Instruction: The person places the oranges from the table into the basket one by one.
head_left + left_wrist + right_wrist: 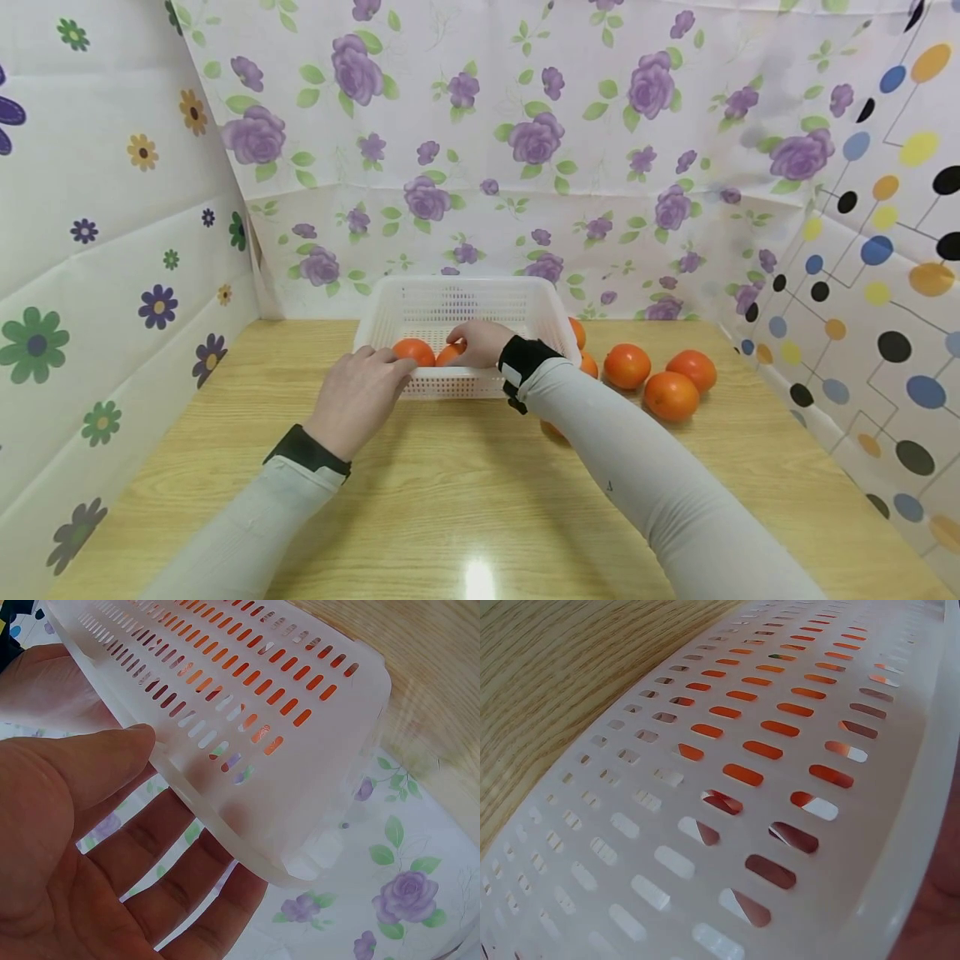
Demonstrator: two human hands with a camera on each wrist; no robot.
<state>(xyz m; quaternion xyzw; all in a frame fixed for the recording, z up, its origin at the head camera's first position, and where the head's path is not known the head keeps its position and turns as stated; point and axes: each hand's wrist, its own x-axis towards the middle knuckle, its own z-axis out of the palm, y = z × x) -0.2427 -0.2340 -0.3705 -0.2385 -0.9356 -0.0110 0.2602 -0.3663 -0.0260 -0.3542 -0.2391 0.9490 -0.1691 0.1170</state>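
A white perforated plastic basket [465, 385] stands at the back middle of the table. My left hand [358, 393] grips its front-left rim; in the left wrist view the thumb [124, 754] lies on the outer side and the fingers reach over to the inner side. My right hand [483, 343] reaches over the front rim into the basket, fingers curled on an orange-red tomato [448, 355]. Beside it in the basket sits another tomato [414, 351], close to the left fingertips. In the right wrist view, the basket wall [667, 825] hides most of that hand, with orange-red showing through its slots.
Right of the basket lie several more tomatoes [627, 367], some partly behind the basket and right forearm. One tomato [552, 428] peeks out under that forearm. The wooden table [442, 500] meets a flowered cloth [480, 150] at the back, with patterned cloths at both sides.
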